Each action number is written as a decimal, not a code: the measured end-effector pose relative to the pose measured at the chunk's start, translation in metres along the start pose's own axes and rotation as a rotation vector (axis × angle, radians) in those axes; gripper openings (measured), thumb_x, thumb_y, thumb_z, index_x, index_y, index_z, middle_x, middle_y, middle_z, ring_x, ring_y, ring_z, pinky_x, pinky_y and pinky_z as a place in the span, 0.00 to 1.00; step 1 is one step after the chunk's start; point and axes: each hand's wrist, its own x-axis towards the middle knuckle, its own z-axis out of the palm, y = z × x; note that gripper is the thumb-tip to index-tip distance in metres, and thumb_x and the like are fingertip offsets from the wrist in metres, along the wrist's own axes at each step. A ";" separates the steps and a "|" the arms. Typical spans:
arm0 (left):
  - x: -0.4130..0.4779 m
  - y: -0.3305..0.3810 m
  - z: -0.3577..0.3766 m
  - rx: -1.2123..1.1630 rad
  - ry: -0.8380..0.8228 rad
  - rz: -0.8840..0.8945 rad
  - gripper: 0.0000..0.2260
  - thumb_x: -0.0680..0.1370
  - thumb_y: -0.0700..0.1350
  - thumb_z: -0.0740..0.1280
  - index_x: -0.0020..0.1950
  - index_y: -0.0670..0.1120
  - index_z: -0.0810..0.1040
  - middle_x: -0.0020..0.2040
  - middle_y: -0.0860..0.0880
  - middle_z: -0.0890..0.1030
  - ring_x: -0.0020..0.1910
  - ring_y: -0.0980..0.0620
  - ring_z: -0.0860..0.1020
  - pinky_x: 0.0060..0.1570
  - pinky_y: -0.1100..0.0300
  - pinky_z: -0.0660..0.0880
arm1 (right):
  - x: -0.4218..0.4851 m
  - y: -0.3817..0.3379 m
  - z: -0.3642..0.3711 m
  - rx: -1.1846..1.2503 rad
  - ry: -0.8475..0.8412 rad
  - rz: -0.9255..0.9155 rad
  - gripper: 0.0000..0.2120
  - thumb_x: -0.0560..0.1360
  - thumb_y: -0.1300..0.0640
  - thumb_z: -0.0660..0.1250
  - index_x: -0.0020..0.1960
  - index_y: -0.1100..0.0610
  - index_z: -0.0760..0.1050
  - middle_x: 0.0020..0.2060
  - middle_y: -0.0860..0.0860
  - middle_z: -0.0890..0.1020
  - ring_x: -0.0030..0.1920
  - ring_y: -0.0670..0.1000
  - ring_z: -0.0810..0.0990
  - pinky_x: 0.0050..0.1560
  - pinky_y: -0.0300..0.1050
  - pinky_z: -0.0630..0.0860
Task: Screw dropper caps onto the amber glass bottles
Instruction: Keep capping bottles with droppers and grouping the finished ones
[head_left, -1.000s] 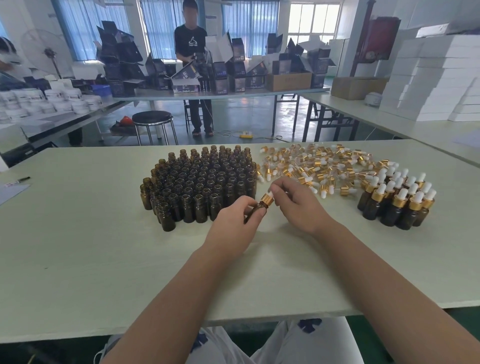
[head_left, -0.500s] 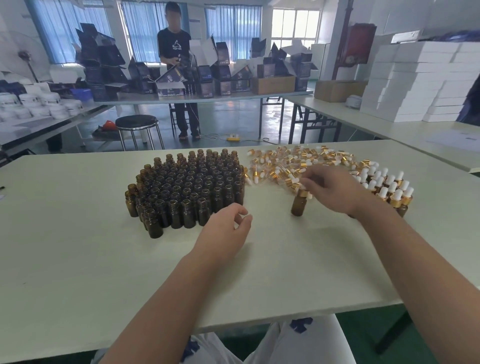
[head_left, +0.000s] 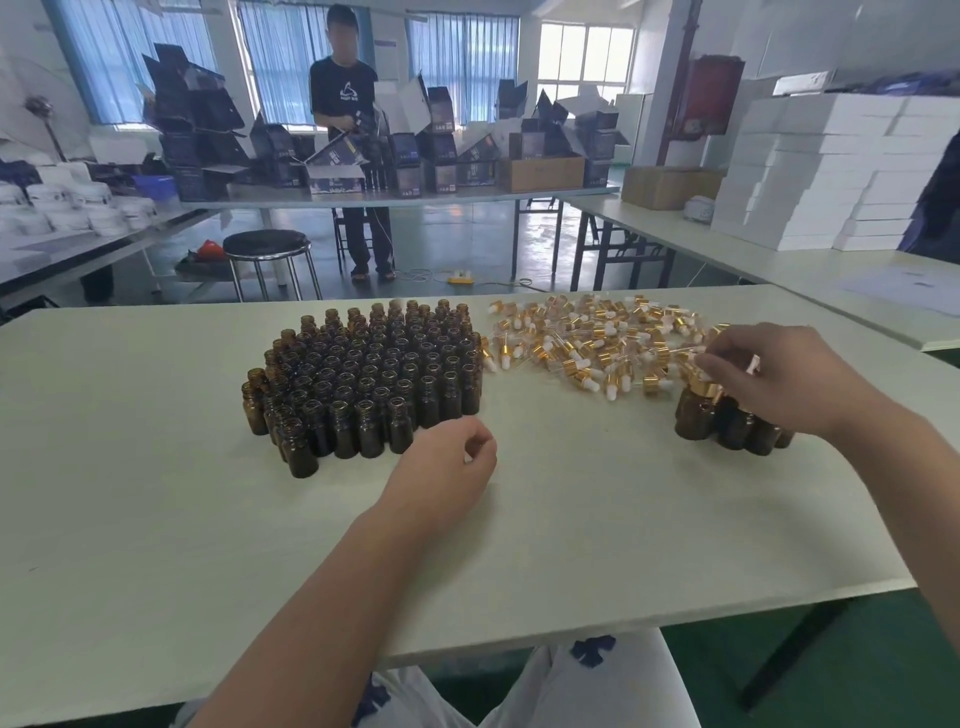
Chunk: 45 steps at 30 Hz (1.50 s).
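Change since half a second ago: the right hand (head_left: 779, 379) has gone rightward with the capped bottle (head_left: 693, 418). The bottle stood alone by the caps (head_left: 587, 338) then. It now stands upright at the left edge of the capped group (head_left: 748, 431), touching its neighbours. The left hand (head_left: 441, 470) has barely shifted.

Right hand: palm down over the capped group, fingertips (head_left: 702, 361) bent onto the top of that bottle's dropper. Cannot tell whether they grip it or only touch it.

Left hand: on the table (head_left: 597, 519), fingers loosely curled, thumb near forefinger, holding nothing. It lies just in front of the near right corner of the open bottles (head_left: 363, 374), not touching them.

Layout: the open bottles stand packed in a block left of centre, with their far rows close to the table's far edge. The caps lie scattered to the right of the block, also toward the far edge, and the nearest almost touch the block's right side. The capped group sits near the right edge.

Open room: a bare lane runs between the block and the capped group. A broad bare strip runs along the near edge under both forearms. Bare surface also lies left of the block.
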 end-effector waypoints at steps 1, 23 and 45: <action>0.000 0.000 0.000 0.003 -0.002 0.001 0.04 0.79 0.47 0.62 0.47 0.53 0.76 0.40 0.60 0.76 0.35 0.61 0.72 0.35 0.67 0.66 | -0.002 0.003 0.000 -0.022 -0.007 0.009 0.05 0.77 0.52 0.66 0.42 0.49 0.75 0.34 0.45 0.77 0.39 0.51 0.74 0.48 0.49 0.68; 0.000 0.001 0.000 0.024 -0.017 0.014 0.06 0.77 0.45 0.62 0.45 0.53 0.77 0.38 0.60 0.77 0.36 0.61 0.73 0.38 0.63 0.69 | -0.018 0.032 0.015 -0.220 0.164 -0.034 0.03 0.72 0.57 0.73 0.40 0.55 0.82 0.30 0.44 0.72 0.40 0.52 0.68 0.48 0.49 0.57; -0.002 0.002 -0.002 -0.093 0.042 -0.067 0.06 0.78 0.47 0.61 0.53 0.53 0.75 0.38 0.57 0.77 0.35 0.59 0.74 0.39 0.58 0.74 | 0.020 -0.054 0.075 -0.003 -0.085 0.058 0.20 0.78 0.50 0.62 0.68 0.57 0.68 0.38 0.51 0.78 0.41 0.52 0.76 0.39 0.44 0.71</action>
